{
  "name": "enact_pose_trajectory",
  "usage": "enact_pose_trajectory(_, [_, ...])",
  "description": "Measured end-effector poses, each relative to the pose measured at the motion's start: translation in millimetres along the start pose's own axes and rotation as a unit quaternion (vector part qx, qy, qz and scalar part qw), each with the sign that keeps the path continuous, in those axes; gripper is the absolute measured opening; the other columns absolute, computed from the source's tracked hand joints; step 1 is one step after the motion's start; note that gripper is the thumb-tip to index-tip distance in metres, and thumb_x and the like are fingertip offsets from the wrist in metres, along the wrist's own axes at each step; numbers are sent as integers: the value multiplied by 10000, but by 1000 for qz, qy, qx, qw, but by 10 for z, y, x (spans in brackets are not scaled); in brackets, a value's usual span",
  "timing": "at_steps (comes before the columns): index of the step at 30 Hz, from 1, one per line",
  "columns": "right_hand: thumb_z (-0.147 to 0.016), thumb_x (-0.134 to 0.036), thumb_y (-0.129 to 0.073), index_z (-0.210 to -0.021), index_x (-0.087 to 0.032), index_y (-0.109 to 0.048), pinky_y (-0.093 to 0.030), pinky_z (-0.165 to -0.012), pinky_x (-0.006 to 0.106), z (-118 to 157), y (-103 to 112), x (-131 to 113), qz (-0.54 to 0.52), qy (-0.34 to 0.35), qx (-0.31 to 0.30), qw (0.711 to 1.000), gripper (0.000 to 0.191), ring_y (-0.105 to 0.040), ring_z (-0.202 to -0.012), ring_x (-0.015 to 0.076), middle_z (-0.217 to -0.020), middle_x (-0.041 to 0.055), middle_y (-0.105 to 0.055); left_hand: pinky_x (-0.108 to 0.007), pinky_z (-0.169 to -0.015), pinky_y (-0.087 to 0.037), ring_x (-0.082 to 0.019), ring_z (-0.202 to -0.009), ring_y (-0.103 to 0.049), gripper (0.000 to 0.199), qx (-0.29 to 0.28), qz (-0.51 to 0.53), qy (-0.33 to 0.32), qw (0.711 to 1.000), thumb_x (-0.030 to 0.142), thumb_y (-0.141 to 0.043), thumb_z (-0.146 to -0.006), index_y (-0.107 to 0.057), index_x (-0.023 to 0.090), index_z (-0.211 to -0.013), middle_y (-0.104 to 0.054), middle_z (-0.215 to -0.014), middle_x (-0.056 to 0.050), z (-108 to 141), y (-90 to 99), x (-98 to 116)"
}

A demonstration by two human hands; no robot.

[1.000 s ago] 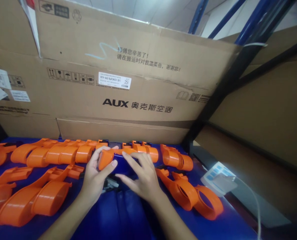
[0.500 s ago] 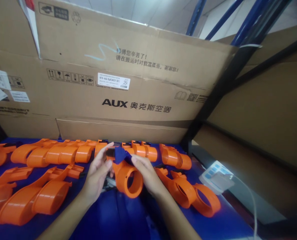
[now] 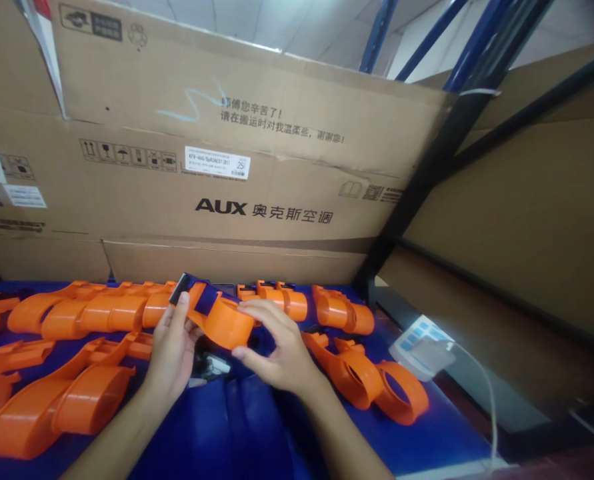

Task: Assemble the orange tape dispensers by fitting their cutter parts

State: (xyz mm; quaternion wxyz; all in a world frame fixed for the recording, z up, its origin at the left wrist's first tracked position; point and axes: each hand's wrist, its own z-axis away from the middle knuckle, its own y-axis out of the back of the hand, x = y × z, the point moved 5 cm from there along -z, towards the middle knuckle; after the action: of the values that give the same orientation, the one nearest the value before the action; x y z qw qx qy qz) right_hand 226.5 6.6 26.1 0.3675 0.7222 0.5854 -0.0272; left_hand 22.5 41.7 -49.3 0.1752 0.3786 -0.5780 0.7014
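An orange plastic tape dispenser (image 3: 227,325) is held up in front of me, its ring turned to the right and its dark-edged head pointing up to the left. A dark blue strip (image 3: 207,299) lies across its neck. My left hand (image 3: 174,350) is closed on the head end, thumb in front. My right hand (image 3: 279,353) holds the ring from the right, thumb low and fingers along the top edge. Below the dispenser, a few small whitish and dark pieces (image 3: 211,367) lie on the blue surface, partly hidden.
Several like orange dispensers (image 3: 94,400) lie in rows on the blue table covering (image 3: 457,427) at left, back and right. A large cardboard sheet (image 3: 277,147) stands behind. On the right are a white device (image 3: 421,347) with a cable and a dark rack post (image 3: 407,193).
The dispenser has turned, so its ring opening no longer faces me and its head tilts up left. Both hands moved slightly left with it; my right hand shifted from the blue strip to the ring.
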Motion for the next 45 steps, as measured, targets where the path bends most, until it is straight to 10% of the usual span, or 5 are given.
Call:
enact_pose_trajectory(6, [-769,-495,-871,-1381,-220,-597,-556,-1023,439,27,-49,-3,51,28,1,998,725,-708,-1136,289,-1245,134,-738,-199,-577,-570,-113,-633,-677,327,-11,-4,22,1000,463,-819,-825,-679,190,-938,-720,-788,14,22,-3,0])
enact_pose_trajectory(15, [-948,-550,-616,-1525,-149,-406,-589,-751,373,190,671,614,108,-269,306,907,733,-737,-825,256,-990,107,-765,-304,-560,-604,-218,-805,-718,485,-113,-100,76,986,547,-662,-907,-679,189,-1233,-712,-1152,-120,188,-126,-59])
enact_pose_trajectory(21, [-999,-543,-496,-1515,-182,-472,-474,-1013,487,307,1007,795,352,-361,223,834,630,-639,-1213,367,-1348,183,-669,-256,-517,-534,-184,-734,-666,437,-124,-104,78,984,449,-753,-843,-683,203,-1198,-688,-961,-56,190,-72,-133])
enact_pose_trajectory(38, [-1015,-424,-499,-1423,-79,-564,-505,-955,465,321,818,973,429,-412,100,797,538,-663,-1150,364,-1280,263,-652,-261,-548,-509,-178,-664,-620,444,-136,-124,40,982,465,-780,-810,-693,215,-1166,-614,-692,14,254,-155,-47])
enact_pose_trajectory(45, [-1015,-267,-433,-1382,-133,-601,-490,-978,410,279,1178,996,433,-465,39,771,425,-659,-1194,332,-1285,223,-671,-256,-543,-502,-175,-652,-611,444,-144,-127,49,980,473,-771,-819,-692,213,-1170,-594,-670,20,239,-142,-96])
